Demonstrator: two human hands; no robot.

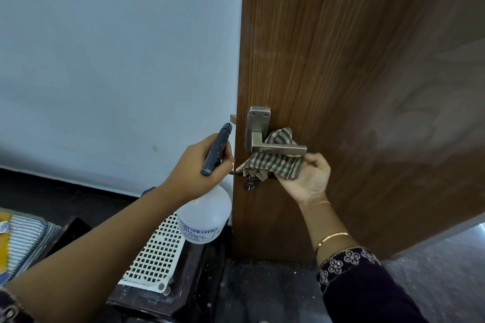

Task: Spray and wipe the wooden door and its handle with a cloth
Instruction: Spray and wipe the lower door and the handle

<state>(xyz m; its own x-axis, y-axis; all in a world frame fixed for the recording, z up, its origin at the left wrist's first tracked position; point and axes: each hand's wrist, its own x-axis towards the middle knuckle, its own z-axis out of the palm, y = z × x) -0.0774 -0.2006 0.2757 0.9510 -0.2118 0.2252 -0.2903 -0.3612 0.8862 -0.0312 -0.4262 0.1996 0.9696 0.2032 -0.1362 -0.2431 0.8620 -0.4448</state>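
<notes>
The fingers of the right hand (307,176) curl round a bunched green-and-white striped cloth (273,165), palm turned toward the camera. They press it up against the underside of the door handle (278,149), right of the frame's centre. The cloth wraps behind and below the metal lever, touching it, and a fold pokes up above the lever beside the backplate (257,123). A small bunch of keys (249,184) hangs just below the cloth, at the door's edge. Down the wrist sit a thin gold bangle (332,238) and a dark embroidered sleeve (354,283), running to the lower right.

The fingers of the left hand (199,165) grip the neck of the spray bottle (207,215) just left of centre. They are closed under its dark trigger head (217,149), whose nozzle tilts up and right, close to the door edge. The white bottle body hangs below the hand, printed label facing the camera.

The wooden door (341,60) fills the right half of the frame, standing ajar against a pale blue wall (118,47). Below the bottle, a white perforated panel (157,252) lies on dark furniture, with striped fabric (26,238) at the lower left.
</notes>
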